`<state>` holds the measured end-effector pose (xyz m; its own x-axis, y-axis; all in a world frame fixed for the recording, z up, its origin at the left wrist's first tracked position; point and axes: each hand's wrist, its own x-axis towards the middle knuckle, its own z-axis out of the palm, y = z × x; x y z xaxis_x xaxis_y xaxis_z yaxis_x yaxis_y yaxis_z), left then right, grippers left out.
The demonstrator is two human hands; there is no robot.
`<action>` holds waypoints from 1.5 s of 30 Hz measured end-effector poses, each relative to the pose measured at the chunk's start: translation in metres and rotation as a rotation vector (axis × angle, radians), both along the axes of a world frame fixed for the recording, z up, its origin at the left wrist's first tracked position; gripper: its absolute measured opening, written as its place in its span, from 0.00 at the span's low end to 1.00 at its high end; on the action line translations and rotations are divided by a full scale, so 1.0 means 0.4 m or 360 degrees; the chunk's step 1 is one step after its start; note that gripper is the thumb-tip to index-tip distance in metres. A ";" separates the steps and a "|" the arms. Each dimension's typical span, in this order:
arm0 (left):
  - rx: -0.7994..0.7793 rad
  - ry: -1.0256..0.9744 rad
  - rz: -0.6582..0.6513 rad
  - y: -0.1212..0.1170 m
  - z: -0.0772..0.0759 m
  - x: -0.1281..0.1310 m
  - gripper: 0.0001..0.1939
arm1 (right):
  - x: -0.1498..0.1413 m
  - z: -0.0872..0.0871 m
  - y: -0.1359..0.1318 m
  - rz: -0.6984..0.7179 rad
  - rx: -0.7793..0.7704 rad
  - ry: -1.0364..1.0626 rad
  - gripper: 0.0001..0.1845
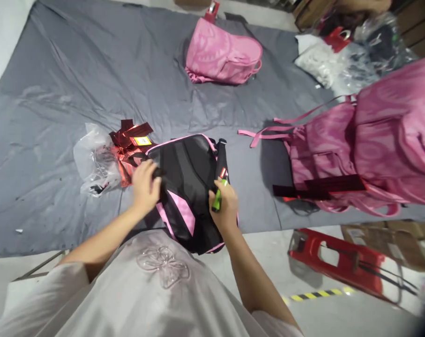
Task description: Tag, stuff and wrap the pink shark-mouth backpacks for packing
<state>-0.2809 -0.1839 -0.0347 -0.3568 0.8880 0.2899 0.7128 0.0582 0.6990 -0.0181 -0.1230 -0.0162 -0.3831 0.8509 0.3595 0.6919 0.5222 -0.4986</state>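
A black backpack (184, 161) with pink piping and a pink side panel lies back side up on the grey cloth, close to my body. At its left edge my left hand (145, 185) curls its fingers around a dark part of the bag, probably a strap; motion blurs the detail. My right hand (227, 203) is closed around a small bright green tool (217, 200), over the right side near the black shoulder strap (221, 157). The fingers hide much of the tool, so I cannot tell its kind.
Left of the bag lie shiny red foil strips (130, 140) with a yellow tag and clear plastic (94, 159). A pink backpack (222, 51) lies farther back, larger pink ones (381, 135) at right. On the floor stands a red stool (339, 262); plastic bags (353, 65) pile behind.
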 end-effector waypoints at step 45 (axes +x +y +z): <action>-0.0215 0.0806 -0.0811 0.372 -0.093 0.210 0.27 | 0.165 -0.125 0.084 -0.0432 -0.0547 0.0982 0.15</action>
